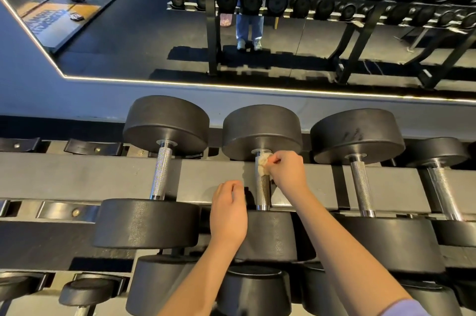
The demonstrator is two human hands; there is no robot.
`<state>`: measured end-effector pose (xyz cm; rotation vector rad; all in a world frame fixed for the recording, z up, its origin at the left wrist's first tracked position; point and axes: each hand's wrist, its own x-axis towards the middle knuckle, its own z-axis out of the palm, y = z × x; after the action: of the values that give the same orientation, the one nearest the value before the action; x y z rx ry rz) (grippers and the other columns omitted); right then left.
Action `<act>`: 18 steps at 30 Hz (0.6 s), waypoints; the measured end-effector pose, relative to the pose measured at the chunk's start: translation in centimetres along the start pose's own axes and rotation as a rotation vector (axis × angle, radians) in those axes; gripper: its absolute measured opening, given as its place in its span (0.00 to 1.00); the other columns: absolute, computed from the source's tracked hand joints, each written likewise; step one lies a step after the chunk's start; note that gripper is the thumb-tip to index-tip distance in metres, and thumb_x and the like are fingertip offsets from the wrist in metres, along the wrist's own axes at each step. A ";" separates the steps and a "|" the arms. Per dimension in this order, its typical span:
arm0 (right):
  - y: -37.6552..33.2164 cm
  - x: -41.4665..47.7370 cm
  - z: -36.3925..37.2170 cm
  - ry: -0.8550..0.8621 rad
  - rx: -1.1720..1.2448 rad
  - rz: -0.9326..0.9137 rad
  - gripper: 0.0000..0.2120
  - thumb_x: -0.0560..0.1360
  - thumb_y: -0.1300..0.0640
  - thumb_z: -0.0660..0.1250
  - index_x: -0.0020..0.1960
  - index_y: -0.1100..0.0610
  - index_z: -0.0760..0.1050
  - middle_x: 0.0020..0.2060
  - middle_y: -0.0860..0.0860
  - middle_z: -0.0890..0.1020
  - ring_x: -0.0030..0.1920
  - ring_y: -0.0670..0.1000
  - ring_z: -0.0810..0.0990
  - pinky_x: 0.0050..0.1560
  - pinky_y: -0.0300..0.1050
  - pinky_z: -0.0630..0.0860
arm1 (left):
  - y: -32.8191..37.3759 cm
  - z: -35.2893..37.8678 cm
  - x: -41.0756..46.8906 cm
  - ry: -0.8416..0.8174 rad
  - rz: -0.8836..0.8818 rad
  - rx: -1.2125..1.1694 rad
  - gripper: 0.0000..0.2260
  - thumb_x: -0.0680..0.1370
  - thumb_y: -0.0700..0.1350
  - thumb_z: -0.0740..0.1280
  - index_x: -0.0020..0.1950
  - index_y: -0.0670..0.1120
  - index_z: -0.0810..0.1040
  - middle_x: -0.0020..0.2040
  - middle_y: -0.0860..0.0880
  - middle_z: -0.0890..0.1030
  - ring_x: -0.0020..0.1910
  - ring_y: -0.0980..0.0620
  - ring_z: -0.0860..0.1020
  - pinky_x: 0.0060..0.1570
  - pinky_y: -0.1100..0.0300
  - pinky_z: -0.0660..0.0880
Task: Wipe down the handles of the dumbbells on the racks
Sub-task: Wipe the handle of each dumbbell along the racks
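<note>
Several black dumbbells with knurled steel handles lie across the top rack [103, 176]. My right hand [286, 171] pinches a crumpled pale cloth [264, 165] against the far end of the middle dumbbell's handle [262, 193], just below its far head. My left hand [228, 212] rests with curled fingers on the near head of that dumbbell [270, 236], left of the handle. The left dumbbell's handle [161, 174] and the right dumbbell's handle [362, 187] are bare.
A fourth dumbbell [443, 187] lies at the far right. Empty saddles [69, 208] sit at the rack's left. A lower tier holds more dumbbells [164, 284]. A wall mirror [180, 32] behind the rack reflects racks, a barbell and a standing person.
</note>
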<state>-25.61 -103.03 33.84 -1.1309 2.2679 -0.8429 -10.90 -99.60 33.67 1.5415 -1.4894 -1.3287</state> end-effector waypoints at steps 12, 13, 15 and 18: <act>1.3 -0.7 0.0 -0.102 0.028 0.080 0.07 0.71 0.65 0.70 0.36 0.57 0.79 0.38 0.53 0.82 0.39 0.47 0.76 0.37 0.37 0.71 | -0.5 0.1 0.5 0.011 -0.005 0.016 0.10 0.82 0.48 0.55 0.46 0.63 0.68 0.48 0.61 0.72 0.53 0.59 0.72 0.53 0.63 0.64; 1.1 -0.5 0.1 -0.061 0.062 0.082 0.06 0.71 0.65 0.69 0.36 0.57 0.80 0.39 0.53 0.82 0.39 0.48 0.76 0.35 0.36 0.69 | -0.5 0.1 0.5 0.003 -0.003 0.032 0.09 0.82 0.48 0.55 0.47 0.63 0.68 0.48 0.61 0.72 0.54 0.58 0.71 0.53 0.63 0.64; 0.6 0.0 0.3 0.021 0.136 0.088 0.05 0.72 0.65 0.68 0.41 0.57 0.81 0.41 0.52 0.82 0.39 0.47 0.76 0.34 0.33 0.68 | -0.3 0.1 0.5 -0.021 -0.003 0.064 0.07 0.82 0.49 0.54 0.49 0.60 0.69 0.49 0.60 0.71 0.55 0.58 0.70 0.53 0.63 0.63; 0.3 0.3 0.2 0.016 0.149 0.082 0.03 0.73 0.63 0.69 0.43 0.57 0.81 0.41 0.51 0.81 0.41 0.48 0.77 0.36 0.33 0.68 | -0.3 0.0 0.7 -0.038 0.023 0.136 0.10 0.82 0.49 0.54 0.57 0.55 0.73 0.52 0.57 0.71 0.56 0.57 0.69 0.56 0.61 0.63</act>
<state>-25.81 -103.20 33.45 -0.9613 2.2067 -0.9732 -10.90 -100.19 33.19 1.5860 -1.6461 -1.2722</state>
